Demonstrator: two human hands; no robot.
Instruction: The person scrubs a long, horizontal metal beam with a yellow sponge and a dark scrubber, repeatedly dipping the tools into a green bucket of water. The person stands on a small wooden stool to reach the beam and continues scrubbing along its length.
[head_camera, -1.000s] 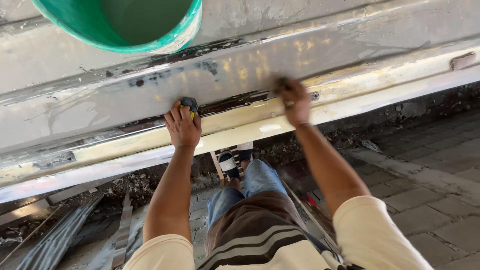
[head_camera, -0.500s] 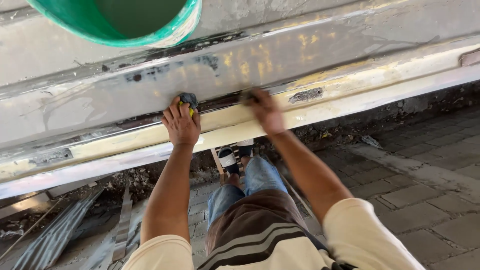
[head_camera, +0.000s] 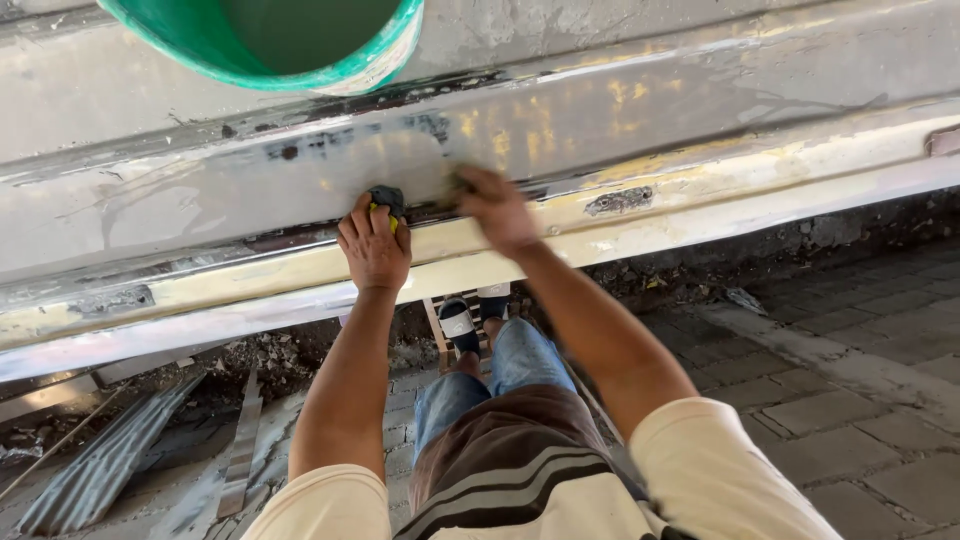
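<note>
Left hand (head_camera: 374, 248) at frame centre clamped on a dark and yellow tool (head_camera: 386, 200), likely light and firm, best gripped by its body, against the pale weathered panel (head_camera: 250, 190); right hand (head_camera: 497, 208) blurred beside it, grip unclear.

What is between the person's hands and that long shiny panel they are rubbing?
Nothing much. The left hand presses a small dark and yellow pad onto the panel. The right hand lies on it too; whether it holds anything is blurred.
</note>
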